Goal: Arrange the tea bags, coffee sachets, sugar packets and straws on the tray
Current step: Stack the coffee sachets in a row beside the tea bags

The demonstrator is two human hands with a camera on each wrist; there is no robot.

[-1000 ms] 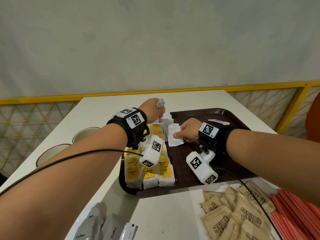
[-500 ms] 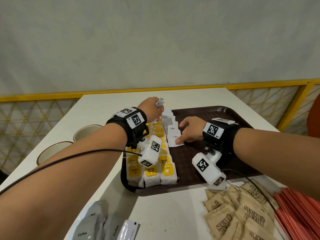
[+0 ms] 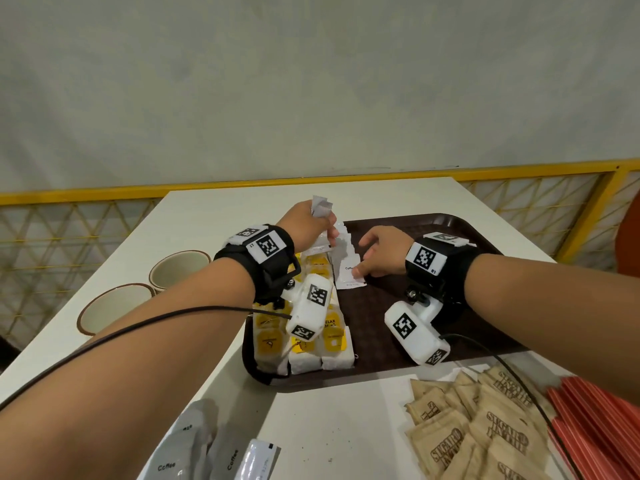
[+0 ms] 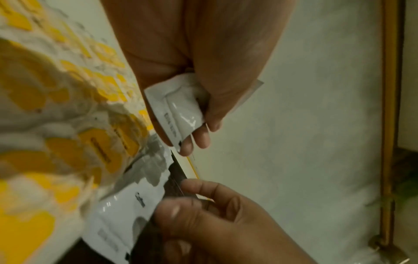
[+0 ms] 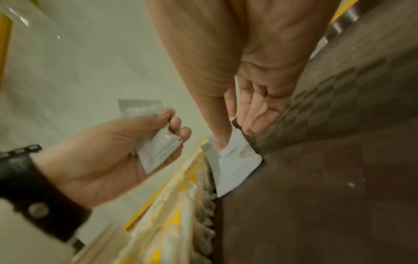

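A dark brown tray [image 3: 381, 327] lies on the white table. Rows of tea bags [image 3: 332, 341] with yellow tags fill its left side. Beside them runs an overlapping line of white coffee sachets [image 3: 348, 271]. My left hand [image 3: 323, 223] hovers over the tray's far left corner and grips a few coffee sachets [image 3: 320, 206], which the left wrist view shows as a glossy white packet [image 4: 181, 110]. My right hand [image 3: 367, 258] has its fingers straight, with the thumb pressing the nearest laid sachet [image 5: 237, 166].
Brown sugar packets [image 3: 485, 427] and red straws [image 3: 595, 427] lie on the table in front of the tray at the right. More coffee sachets [image 3: 194, 441] lie at the front left. Two cups [image 3: 180, 268] stand left of the tray.
My right hand has stopped pinching a coffee sachet and set it at the near end of the line; its fingers have straightened. The left hand has barely moved.
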